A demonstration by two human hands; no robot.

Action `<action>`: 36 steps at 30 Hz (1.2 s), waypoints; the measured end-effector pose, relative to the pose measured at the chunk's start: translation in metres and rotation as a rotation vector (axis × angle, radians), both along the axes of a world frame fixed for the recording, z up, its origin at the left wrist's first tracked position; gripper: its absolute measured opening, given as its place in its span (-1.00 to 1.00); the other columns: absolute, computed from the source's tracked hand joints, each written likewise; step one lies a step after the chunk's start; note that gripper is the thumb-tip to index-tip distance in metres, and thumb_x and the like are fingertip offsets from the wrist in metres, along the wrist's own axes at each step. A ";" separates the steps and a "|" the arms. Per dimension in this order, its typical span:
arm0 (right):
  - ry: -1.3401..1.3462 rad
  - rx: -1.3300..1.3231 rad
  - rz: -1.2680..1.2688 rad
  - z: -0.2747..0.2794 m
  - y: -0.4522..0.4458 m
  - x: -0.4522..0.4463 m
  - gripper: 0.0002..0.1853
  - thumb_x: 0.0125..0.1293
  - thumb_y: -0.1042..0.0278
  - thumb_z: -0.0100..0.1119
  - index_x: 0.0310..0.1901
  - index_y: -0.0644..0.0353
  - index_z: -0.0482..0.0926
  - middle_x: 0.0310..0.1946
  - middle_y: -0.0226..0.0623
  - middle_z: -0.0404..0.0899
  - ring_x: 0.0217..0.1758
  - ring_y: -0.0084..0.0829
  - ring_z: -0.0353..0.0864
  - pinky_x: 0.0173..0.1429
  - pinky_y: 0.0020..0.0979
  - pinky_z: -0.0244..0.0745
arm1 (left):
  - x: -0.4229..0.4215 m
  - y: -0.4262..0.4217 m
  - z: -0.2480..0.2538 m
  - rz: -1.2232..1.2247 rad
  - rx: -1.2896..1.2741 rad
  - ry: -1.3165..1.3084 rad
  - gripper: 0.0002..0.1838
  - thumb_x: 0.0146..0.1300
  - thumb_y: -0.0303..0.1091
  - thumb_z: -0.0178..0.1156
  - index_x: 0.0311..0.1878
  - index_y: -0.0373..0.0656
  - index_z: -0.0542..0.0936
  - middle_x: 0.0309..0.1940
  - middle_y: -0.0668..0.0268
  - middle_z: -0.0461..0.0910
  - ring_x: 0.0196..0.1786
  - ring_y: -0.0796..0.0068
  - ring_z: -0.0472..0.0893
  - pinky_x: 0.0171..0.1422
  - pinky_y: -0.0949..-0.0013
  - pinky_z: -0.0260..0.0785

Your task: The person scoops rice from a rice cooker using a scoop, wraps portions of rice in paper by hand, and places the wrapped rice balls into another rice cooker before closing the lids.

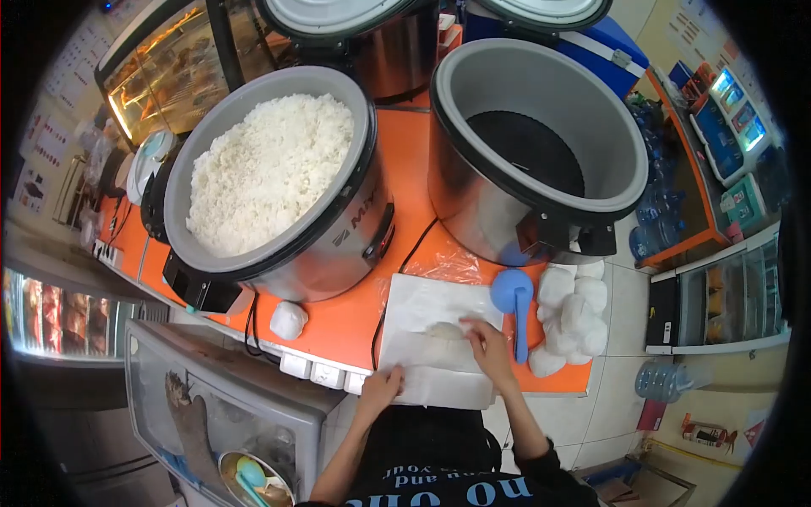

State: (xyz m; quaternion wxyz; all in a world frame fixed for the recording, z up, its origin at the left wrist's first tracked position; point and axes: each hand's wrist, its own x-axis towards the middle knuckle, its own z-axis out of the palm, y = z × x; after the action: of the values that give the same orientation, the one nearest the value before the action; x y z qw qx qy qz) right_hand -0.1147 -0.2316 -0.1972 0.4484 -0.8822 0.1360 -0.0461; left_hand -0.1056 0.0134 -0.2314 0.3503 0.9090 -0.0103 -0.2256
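White wrapping paper [422,296] lies on the orange tabletop in front of me, with a small mound of rice [444,331] at its middle. At the paper's lower left edge, my left hand [382,395] has its fingers closed on the sheet. My right hand [492,351] is beside the rice, its fingers bent and pinched on the paper's right side; the exact grip is partly hidden. A blue scoop [512,291] rests just right of the paper. Beyond it, several white wrapped bundles [574,313] are piled up.
A large cooker full of rice [270,169] stands at left; another open cooker [541,198] with a dark bottom stands at right. One wrapped bundle [289,320] sits near the left cooker. A black cable [411,253] crosses the table. A glass-topped freezer [220,406] is at lower left.
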 end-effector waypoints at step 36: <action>-0.263 -0.317 0.223 -0.041 -0.004 -0.051 -0.91 0.02 0.39 0.25 -0.38 0.08 0.62 -0.42 -0.41 0.59 -0.22 -0.33 0.51 -0.08 -0.32 0.41 | 0.061 -0.032 -0.013 -0.669 -0.220 -0.564 -0.74 -0.15 -0.59 0.18 -0.30 -0.15 0.50 -0.34 0.26 0.59 -0.19 0.25 0.59 -0.13 0.28 0.46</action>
State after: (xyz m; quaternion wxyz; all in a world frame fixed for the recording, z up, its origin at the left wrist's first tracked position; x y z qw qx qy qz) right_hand -0.1658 -0.2360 -0.2383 0.3205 -0.9376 -0.0310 -0.1315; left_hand -0.0443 -0.0189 -0.2446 0.3363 0.8388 -0.4228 -0.0675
